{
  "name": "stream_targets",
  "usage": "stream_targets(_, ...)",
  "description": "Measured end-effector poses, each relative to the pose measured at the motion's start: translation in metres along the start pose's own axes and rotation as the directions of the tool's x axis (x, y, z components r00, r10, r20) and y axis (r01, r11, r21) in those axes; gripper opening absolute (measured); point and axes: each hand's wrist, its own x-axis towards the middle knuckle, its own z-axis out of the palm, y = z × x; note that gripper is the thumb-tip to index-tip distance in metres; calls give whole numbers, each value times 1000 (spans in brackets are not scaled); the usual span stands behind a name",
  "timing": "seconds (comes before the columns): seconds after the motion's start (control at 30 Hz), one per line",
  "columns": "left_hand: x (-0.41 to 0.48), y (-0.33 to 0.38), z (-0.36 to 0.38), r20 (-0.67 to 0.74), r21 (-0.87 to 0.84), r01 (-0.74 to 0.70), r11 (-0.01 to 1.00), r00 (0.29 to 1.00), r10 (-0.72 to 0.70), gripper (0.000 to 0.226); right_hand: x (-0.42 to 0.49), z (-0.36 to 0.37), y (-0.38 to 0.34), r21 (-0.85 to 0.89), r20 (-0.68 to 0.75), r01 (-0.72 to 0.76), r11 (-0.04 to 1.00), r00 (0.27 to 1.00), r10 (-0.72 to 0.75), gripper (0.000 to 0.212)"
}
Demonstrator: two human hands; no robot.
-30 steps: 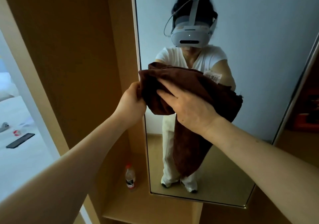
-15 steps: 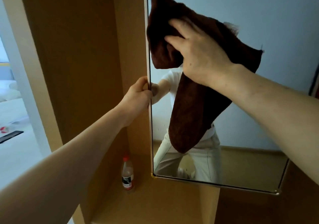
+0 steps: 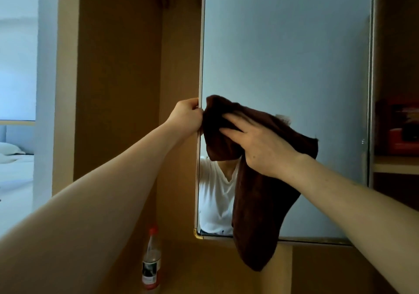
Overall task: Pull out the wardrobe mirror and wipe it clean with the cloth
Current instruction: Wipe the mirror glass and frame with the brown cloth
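Note:
The tall wardrobe mirror stands pulled out, with a thin gold frame. My left hand grips its left edge at mid height. A dark brown cloth lies against the glass near that edge, and its long tail hangs below the mirror's bottom rim. My right hand presses the cloth flat on the glass with its fingers spread. In the mirror a white shirt shows beneath the cloth.
A plastic bottle with a red cap stands on the wardrobe floor below my left arm. Wooden wardrobe panels are left of the mirror. A shelf with red items is at the right. A bed shows at far left.
My right hand and the cloth have come down the glass from the upper area to mid height near the left edge. The view has tilted upward. My left hand keeps its grip on the edge.

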Motion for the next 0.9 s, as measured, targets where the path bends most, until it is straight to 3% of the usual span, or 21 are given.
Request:
stream_targets(0.2,-8,-15,9,-4,-17,96,995,995,-96,26,-8,12,-6,8,-17,-24,1000,1000,24,66)
stream_targets(0.4,-5,-29,16,-44,-3,63,998,997,-63,27,-13,9,1,61,98,138,989,985,-143,63)
stream_targets(0.67,0,-33,19,-81,50,39,998,996,-35,31,71,-32,46,14,-98,-108,994,989,109,55)
stream_targets(0.8,-3,-33,18,-79,49,10,999,997,-6,32,57,-12,30,68,-119,-153,986,980,161,60)
stream_targets(0.9,-5,-33,16,-73,38,-2,999,997,5,29,27,10,6,159,-50,-120,980,990,129,65)
